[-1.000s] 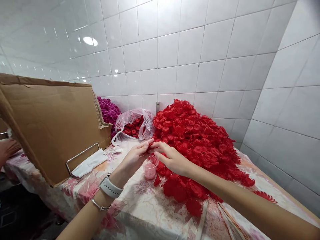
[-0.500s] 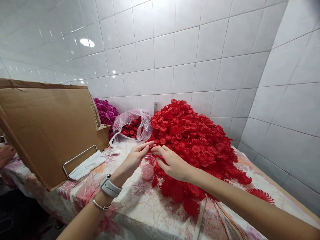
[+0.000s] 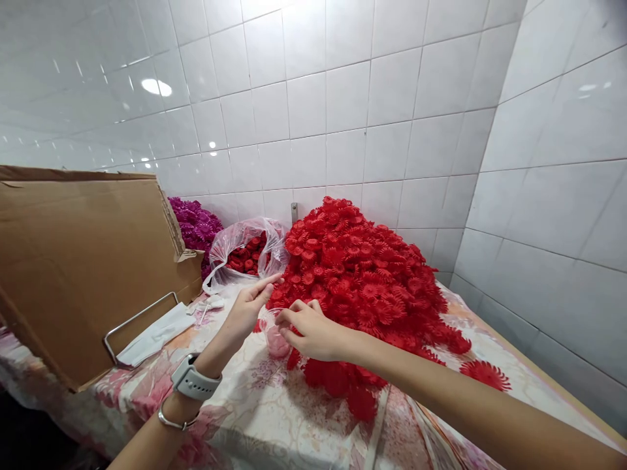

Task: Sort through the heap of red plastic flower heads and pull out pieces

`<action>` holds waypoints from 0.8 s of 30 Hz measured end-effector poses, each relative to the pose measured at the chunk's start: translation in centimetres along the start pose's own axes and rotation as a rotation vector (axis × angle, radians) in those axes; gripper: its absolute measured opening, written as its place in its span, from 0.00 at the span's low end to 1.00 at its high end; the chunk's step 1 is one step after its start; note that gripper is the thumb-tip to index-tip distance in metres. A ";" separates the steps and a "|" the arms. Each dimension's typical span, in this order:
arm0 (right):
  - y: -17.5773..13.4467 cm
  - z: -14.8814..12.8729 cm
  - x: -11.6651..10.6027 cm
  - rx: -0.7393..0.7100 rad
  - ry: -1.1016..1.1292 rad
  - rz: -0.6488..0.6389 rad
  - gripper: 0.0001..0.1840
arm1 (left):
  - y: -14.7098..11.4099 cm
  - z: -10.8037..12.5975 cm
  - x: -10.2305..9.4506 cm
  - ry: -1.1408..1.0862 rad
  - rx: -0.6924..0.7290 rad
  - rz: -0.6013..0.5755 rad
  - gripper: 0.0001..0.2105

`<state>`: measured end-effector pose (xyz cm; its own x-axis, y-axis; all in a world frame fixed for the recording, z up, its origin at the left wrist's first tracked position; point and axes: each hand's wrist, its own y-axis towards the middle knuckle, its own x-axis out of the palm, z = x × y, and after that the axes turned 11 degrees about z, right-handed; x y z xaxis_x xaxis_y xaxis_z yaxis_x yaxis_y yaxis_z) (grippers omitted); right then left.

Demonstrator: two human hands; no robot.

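My left hand [image 3: 245,308] is closed, thumb pressed against the long forefinger, beside the large heap of red artificial flower heads [image 3: 367,281]. A bit of red shows under its fingers, but whether they grip it I cannot tell. Just right of it is a small clear plastic cup [image 3: 278,344] with pink stuff inside. My right hand [image 3: 311,331] hovers at the cup's rim, fingers bent and drawn together, hiding part of the cup. Anything between those fingertips is too small to make out.
Behind stands an open clear plastic bag [image 3: 228,245] of darker red pieces, with purple flower heads [image 3: 198,222] beside it. A cardboard sheet [image 3: 88,261] rises at the left, near a metal wire frame [image 3: 110,343] and white paper [image 3: 157,336]. Tiled walls close off the back and right.
My hands, fingertips together before, have parted. My right hand has dropped to the cup's rim, while the left stays up and left of it. The view has shifted slightly right.
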<state>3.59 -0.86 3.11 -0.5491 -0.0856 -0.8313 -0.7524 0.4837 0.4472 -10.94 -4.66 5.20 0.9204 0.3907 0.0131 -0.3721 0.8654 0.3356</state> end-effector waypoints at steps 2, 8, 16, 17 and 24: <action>0.2 -0.1 0.3 -0.013 0.000 -0.019 0.11 | 0.2 0.0 -0.2 0.005 0.010 0.028 0.12; 0.0 -0.4 -0.1 -0.052 0.009 -0.015 0.08 | 0.2 -0.2 0.1 -0.116 -0.085 0.039 0.12; -1.1 1.0 -4.8 0.141 0.136 0.476 0.09 | -0.4 1.6 3.6 -0.316 -0.280 -0.003 0.07; -1.6 1.4 -5.3 0.141 0.162 0.527 0.12 | -0.5 1.7 4.4 -0.322 -0.278 -0.037 0.06; -5.2 6.1 -6.9 0.219 0.235 0.736 0.04 | 0.1 0.4 11.1 -0.296 -0.231 -0.252 0.07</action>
<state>13.56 2.56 4.53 -0.9572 0.1520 -0.2463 -0.0927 0.6451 0.7585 -0.68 -0.38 5.71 0.9680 0.0812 0.2375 -0.1178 0.9825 0.1445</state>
